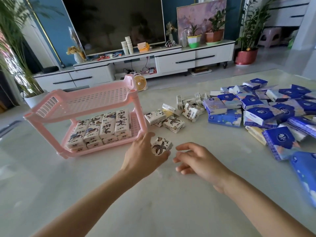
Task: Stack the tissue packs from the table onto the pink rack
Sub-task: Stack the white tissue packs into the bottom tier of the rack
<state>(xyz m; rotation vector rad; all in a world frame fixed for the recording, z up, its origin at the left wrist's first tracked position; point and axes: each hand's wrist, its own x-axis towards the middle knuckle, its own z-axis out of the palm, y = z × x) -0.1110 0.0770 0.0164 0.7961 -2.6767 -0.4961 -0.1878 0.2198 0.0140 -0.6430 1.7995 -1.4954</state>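
Left hand [142, 155] grips one white tissue pack [162, 145]: thumb on its near side, fingers curled over the far side, printed face up. Can't tell whether the pack touches the tabletop [153, 202] or sits just above it.

Right hand [198, 161] is just beside it on the right, apart from the pack, palm down, fingers loosely curled, holding nothing.

Held pack is just in front of the near right leg of the pink rack [89, 101]; the left fingertips are close to that leg, contact unclear.

Rack stands on the left half of the tabletop, toward the far edge, two tiers. The lower tier carries stacked white packs [100, 132], in rows, at least two layers, filling most of the shelf.

Loose white packs [172, 124] lie mid-tabletop, just right of the rack, some flat, some on edge. Further right is a heap of blue packs [266, 113], overlapping, running along the right edge toward the near right corner.

Beyond the far edge: a small fan [140, 82] on the floor, a white TV cabinet [188, 59], and a TV [116, 23] on top.
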